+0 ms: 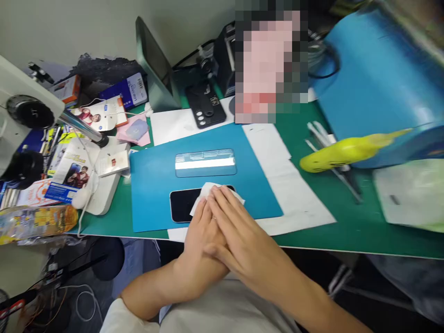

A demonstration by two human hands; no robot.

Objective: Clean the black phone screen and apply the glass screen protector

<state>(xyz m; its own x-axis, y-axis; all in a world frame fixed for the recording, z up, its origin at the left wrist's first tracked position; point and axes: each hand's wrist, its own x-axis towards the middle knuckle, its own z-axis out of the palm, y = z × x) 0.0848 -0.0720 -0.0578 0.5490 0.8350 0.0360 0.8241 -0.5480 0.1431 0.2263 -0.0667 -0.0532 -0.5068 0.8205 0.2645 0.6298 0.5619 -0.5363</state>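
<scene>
A black-faced smartphone (182, 206) lies flat on the blue mat, partly covered by a folded white wipe (207, 190). My left hand (204, 243) is closed on the wipe, with its fingertips pressing it against the phone. Over it lies my right hand (239, 226), its straight fingers held together and also pressed on the wipe. The crossed hands hide much of the wipe and the phone's right part. Just beyond, a clear glass screen protector (206, 163) with dark edges rests on the blue mat (152, 185).
White paper (294, 194) sticks out under the mat. On the right are a yellow squeeze bottle (333, 155) and thin tools. A black phone case (204, 105) lies at the back near a tilted tablet (156, 64). Boxes and a lamp base (107, 199) crowd the left.
</scene>
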